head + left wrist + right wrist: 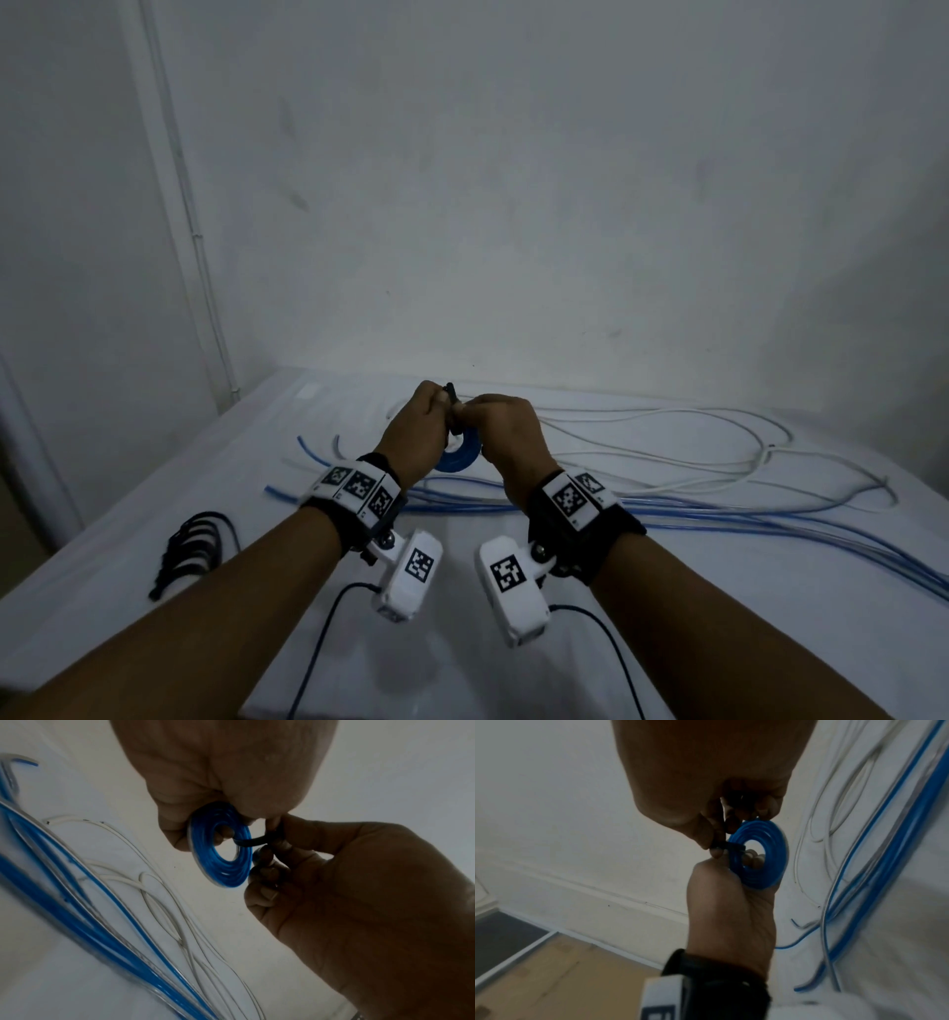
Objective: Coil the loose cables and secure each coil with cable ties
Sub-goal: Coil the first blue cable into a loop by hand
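Note:
A small flat coil of blue cable hangs in the air between my two hands above the white table. My left hand grips the coil, with fingertips showing through its central hole. A black cable tie runs through the hole and wraps one side of the coil. My right hand pinches the tie between thumb and finger right beside the coil. In the head view the tie's end sticks up between the two hands.
Long loose blue cables and thin white cables sprawl over the cloth-covered table to the right and behind the hands. A bundle of black cable ties lies at the left. A wall stands just past the table's far edge.

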